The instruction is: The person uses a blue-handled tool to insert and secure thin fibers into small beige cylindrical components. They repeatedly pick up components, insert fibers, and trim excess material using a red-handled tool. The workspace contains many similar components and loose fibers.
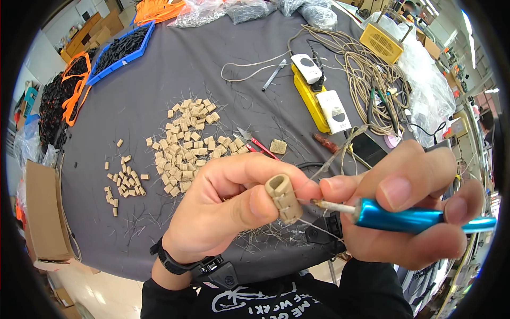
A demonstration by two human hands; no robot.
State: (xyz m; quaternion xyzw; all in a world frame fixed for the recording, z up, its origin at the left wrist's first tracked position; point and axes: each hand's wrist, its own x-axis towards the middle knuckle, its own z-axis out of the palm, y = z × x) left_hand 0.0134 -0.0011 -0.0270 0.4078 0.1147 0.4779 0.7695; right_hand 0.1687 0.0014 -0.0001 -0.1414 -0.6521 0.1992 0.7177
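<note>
Between thumb and fingers my left hand (212,204) pinches a small tan tube (283,198), tilted, with its hollow end up and stitching along its side. Loose thread (319,229) trails from the tube. My right hand (409,207) is closed around a blue-handled tool (398,216) like a soldering iron. Its thin pale shaft points left, and the brownish tip is close to the tube's stitched side; whether they touch I cannot tell. My right thumb and forefinger also seem to hold a thread near the tip.
Behind my left hand lies a pile of tan pieces (186,143), with a smaller group of tan tubes (127,181) further left. Red-handled scissors (257,143), a yellow power strip (309,98), a phone (371,149) and coiled cable (366,69) lie beyond. A blue tray (121,53) stands far left.
</note>
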